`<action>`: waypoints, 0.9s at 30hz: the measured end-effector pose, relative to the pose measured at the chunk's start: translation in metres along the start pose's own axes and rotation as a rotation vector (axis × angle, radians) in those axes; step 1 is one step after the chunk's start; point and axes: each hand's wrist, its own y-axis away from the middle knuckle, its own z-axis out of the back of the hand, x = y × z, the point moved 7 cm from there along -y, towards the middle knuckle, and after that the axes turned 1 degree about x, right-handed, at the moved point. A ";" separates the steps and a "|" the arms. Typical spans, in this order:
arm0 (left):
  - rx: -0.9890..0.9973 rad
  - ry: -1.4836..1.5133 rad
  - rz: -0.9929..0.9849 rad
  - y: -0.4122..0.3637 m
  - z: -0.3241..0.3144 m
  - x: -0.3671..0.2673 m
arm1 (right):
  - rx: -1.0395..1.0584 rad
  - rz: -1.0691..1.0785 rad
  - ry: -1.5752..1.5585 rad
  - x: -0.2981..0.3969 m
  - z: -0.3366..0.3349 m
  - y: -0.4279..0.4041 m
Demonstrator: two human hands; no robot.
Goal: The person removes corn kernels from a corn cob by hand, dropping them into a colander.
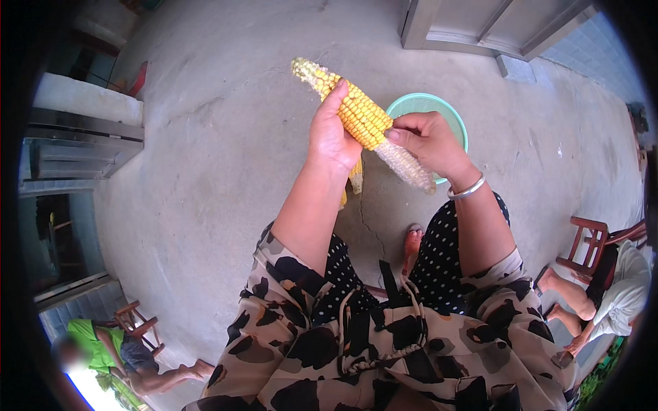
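My left hand (334, 128) is closed around an ear of corn (364, 115), its thumb lying over the yellow kernels. The ear slants from upper left to lower right; its lower right part is a bare pale cob. My right hand (424, 138), with a silver bangle at the wrist, has thumb and fingertips pinched at the border between kernels and bare cob. Whether loose kernels are in those fingers cannot be seen. Under the left wrist, more corn (356, 174) shows on the floor, partly hidden. A green mesh plastic basket (455, 110) stands behind my right hand.
Two people are seated, one at the lower left (97, 339) and one at the right (622, 293), near wooden chairs. A grey door (462, 25) and a block (515, 69) are at the top right. The concrete floor (205, 169) is cracked. My foot is below the basket.
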 end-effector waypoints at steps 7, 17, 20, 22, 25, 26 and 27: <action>0.011 -0.025 -0.027 0.000 -0.005 0.000 | -0.230 0.356 0.313 0.023 0.006 0.011; -0.030 0.022 0.014 0.001 -0.002 0.001 | -0.265 0.394 0.376 0.033 0.016 0.014; -0.034 0.054 0.023 -0.001 -0.002 0.002 | -0.305 0.149 0.400 0.005 0.046 0.008; -0.037 0.057 0.029 -0.001 0.000 0.001 | -0.362 0.135 0.519 -0.003 0.061 0.007; -0.043 0.061 0.024 0.002 -0.001 -0.001 | -0.432 0.119 0.673 0.004 0.063 0.008; -0.045 0.061 0.015 0.003 -0.002 -0.002 | -0.391 0.118 0.562 0.007 0.056 0.008; -0.044 0.062 0.019 0.003 -0.003 0.000 | -0.352 0.113 0.456 0.010 0.049 0.008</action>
